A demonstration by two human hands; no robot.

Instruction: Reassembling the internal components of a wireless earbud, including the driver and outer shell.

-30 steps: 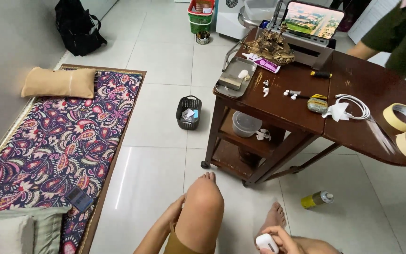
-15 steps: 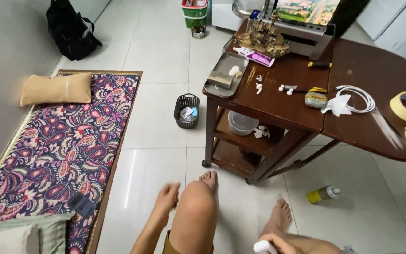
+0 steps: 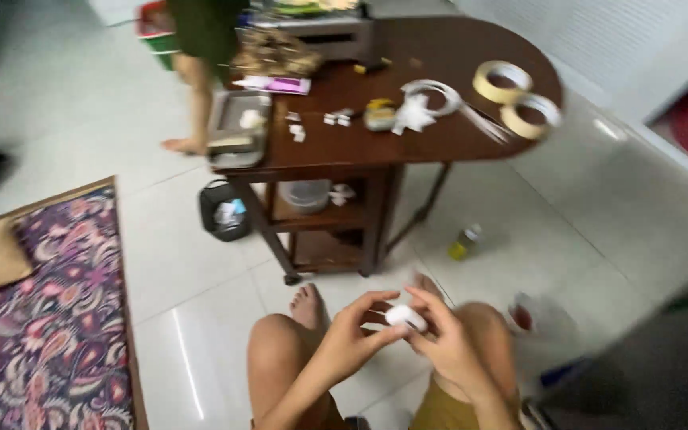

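Note:
A small white rounded case sits between both my hands, just above my bare knees. My left hand pinches its left end with thumb and fingers. My right hand wraps its right side from below. My feet rest on the white tiled floor in front of a dark wooden table.
On the table lie two tape rolls, a white cable, a metal tray and small white parts. A black basket and a small yellow bottle stand on the floor. Another person's legs are behind the table. A patterned mattress lies left.
The view has swung right and the frame is blurred. My left hand has come up off the knee and joined the right hand on the white case, which has risen into view.

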